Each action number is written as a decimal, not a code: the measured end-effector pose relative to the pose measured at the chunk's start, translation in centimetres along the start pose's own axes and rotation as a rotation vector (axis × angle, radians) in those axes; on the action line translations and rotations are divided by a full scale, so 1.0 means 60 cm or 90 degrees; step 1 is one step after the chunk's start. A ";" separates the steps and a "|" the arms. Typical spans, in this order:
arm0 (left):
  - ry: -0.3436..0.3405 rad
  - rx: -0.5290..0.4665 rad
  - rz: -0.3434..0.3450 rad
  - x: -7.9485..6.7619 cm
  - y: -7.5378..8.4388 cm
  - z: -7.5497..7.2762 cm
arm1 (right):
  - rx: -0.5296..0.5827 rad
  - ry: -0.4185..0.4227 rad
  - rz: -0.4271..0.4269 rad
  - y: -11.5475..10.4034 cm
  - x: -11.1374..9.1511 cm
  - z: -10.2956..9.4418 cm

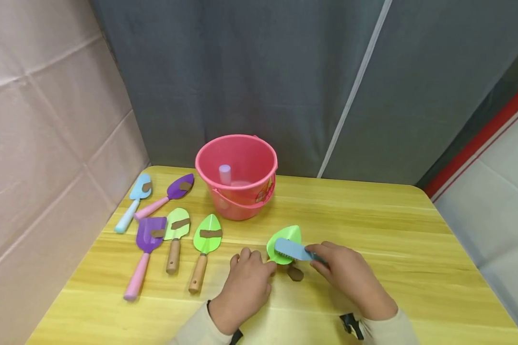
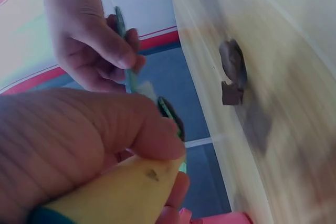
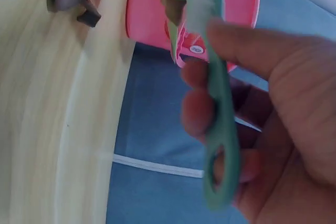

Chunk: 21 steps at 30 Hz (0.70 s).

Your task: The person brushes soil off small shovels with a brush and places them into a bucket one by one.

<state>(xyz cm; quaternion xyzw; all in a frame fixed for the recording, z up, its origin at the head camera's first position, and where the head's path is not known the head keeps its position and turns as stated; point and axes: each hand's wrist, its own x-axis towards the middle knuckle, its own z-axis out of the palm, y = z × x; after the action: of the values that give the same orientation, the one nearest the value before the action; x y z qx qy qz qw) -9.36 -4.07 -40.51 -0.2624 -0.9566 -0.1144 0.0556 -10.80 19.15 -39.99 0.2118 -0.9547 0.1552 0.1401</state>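
My left hand (image 1: 246, 287) grips the wooden handle (image 2: 115, 192) of a green toy trowel (image 1: 291, 233), its leaf-shaped blade raised above the table. In my right hand (image 1: 349, 275) is a blue-green brush (image 1: 291, 249), held by its handle with a hole at the end. Its bristles face the trowel's blade and overlap it in the head view. A brown piece (image 3: 173, 3) clings to the blade's edge in the right wrist view. Below, brown lumps (image 1: 295, 274) lie on the table.
Several toy trowels lie at left, including a green one (image 1: 207, 233) and a purple square one (image 1: 150, 233), each bearing a brown patch. A pink bucket (image 1: 237, 191) with a lilac cylinder (image 1: 225, 175) inside stands at the back. A grey curtain (image 1: 259, 86) hangs behind the table.
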 end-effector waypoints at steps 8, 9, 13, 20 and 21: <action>-0.001 -0.012 -0.004 -0.001 0.004 -0.004 | -0.028 0.041 0.013 -0.007 0.003 0.009; 0.002 -0.012 -0.008 -0.001 0.003 -0.005 | -0.027 0.045 0.019 -0.007 0.003 0.007; 0.014 -0.010 -0.013 0.000 -0.001 -0.010 | -0.009 0.024 0.016 -0.005 0.001 -0.006; -0.010 -0.026 -0.001 -0.001 0.008 -0.011 | -0.029 0.032 -0.010 -0.007 0.006 0.007; -0.017 -0.028 -0.002 -0.001 0.009 -0.010 | -0.027 0.047 -0.006 -0.006 0.006 0.009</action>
<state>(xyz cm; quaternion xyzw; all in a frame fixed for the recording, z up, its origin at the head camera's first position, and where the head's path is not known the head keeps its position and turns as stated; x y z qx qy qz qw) -8.98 -3.82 -39.82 -0.2638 -0.9548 -0.1320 0.0372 -11.07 18.53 -40.25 0.2076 -0.9509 0.1418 0.1806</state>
